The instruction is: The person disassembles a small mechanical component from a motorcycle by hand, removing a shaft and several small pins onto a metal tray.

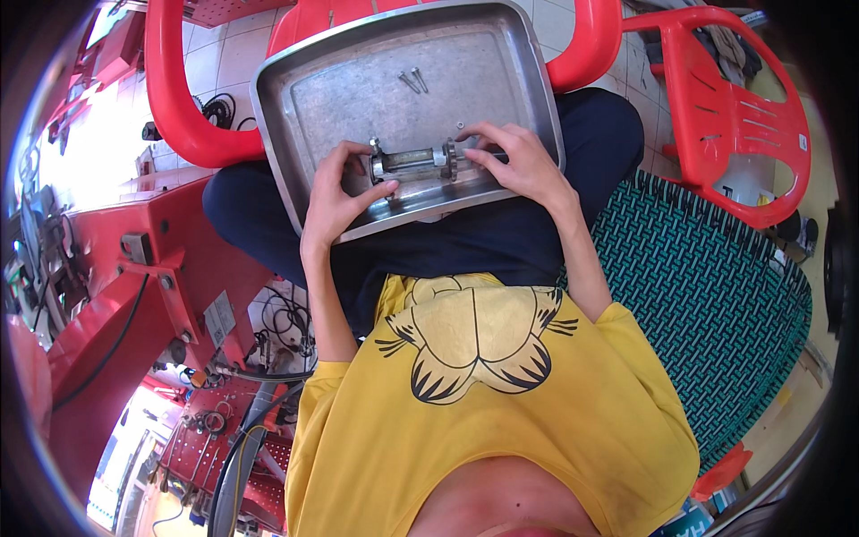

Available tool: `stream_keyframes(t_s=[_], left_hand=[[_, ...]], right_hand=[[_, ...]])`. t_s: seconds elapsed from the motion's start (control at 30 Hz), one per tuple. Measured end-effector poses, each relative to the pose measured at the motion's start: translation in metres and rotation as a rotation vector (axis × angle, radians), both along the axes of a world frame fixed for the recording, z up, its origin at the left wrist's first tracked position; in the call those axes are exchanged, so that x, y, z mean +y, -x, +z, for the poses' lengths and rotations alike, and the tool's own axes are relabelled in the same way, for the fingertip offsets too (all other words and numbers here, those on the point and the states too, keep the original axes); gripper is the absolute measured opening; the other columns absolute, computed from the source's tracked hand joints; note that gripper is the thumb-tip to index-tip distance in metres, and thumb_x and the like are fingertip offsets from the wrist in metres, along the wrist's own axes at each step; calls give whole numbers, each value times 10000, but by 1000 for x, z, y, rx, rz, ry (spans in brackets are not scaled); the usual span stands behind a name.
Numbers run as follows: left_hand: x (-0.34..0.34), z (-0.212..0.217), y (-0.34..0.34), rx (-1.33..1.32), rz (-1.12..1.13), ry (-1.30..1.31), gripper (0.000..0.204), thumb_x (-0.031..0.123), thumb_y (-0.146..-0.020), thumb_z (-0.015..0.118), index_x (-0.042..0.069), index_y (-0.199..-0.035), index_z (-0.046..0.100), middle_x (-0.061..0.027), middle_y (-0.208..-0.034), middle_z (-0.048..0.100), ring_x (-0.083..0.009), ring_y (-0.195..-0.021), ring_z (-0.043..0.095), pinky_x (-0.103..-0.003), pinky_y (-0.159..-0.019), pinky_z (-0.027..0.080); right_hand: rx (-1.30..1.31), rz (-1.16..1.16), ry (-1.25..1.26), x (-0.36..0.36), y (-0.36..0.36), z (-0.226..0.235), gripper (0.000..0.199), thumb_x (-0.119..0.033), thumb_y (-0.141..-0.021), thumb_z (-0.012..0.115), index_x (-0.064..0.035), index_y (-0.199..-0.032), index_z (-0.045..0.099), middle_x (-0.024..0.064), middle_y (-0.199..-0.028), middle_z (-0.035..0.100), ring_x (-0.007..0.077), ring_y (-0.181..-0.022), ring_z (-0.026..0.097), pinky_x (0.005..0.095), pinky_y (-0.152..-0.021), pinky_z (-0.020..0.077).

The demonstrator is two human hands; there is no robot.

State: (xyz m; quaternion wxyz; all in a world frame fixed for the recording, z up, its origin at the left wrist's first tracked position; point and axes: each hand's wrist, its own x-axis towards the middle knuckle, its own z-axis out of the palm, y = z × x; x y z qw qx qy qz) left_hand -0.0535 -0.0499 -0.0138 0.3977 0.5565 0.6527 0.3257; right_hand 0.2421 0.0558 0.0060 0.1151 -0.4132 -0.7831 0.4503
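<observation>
A hub-like metal part [413,162], with a central barrel, a toothed disc at its right end and a flange at its left, is in a shallow steel tray [300,192]. My left hand [336,190] grips the flanged end, thumb on the near side and fingers on the far side. At the toothed end, the thumb and forefinger of my right hand [517,161] curl in on the disc from the right. A few small bolts [414,81] lie loose in the far part of the tray. Close to my right fingertips is a small nut [460,124].
The tray rests over my lap against a red plastic chair [201,139]. Another red chair [716,116] stands at right, above a green woven seat [707,304]. Red machinery [170,259] with cables crowds the left side.
</observation>
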Motion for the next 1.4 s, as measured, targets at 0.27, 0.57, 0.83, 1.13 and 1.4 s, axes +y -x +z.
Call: stream_keyframes(t_s=[0.27, 0.57, 0.83, 1.13, 1.4], left_hand=[[-1, -1, 1, 10, -25, -34, 556, 244, -749, 958, 33, -1170, 663, -20, -882, 583, -140, -854, 548, -296, -805, 463], [1, -4, 1, 18, -19, -14, 529, 212, -759, 954, 48, -1159, 650, 2, -832, 553, -121, -797, 528, -274, -761, 447], [0, -5, 2, -4, -4, 33, 557, 256, -729, 969, 49, -1152, 672, -40, -884, 580, -179, -868, 569, -333, -816, 484], [0, -6, 2, 12, -16, 23, 561, 243, -724, 971, 50, -1157, 672, -39, -890, 586, -181, -863, 566, -332, -814, 480], [0, -5, 1, 8, -14, 26, 568, 234, -724, 968, 57, -1173, 669, -40, -892, 587, -184, -865, 566, -331, -815, 480]], right_hand=[[53, 72, -152, 0, -2, -6, 291, -180, -938, 754, -105, -1213, 699, 144, -885, 765, 351, -844, 733, 425, -752, 556], [145, 27, -169, -3, -2, -13, 287, -210, -964, 736, -113, -1226, 668, 132, -817, 753, 375, -791, 721, 432, -724, 547], [80, 28, -115, -5, -3, -10, 336, -220, -982, 722, -113, -1284, 624, 141, -878, 759, 362, -809, 730, 433, -717, 543], [67, -29, -16, -1, -5, -12, 431, -183, -939, 781, -100, -1320, 595, 106, -853, 732, 290, -812, 716, 383, -750, 549], [78, 54, -128, -1, -5, -10, 388, -242, -955, 759, -112, -1283, 598, 135, -799, 741, 361, -761, 713, 441, -709, 533]])
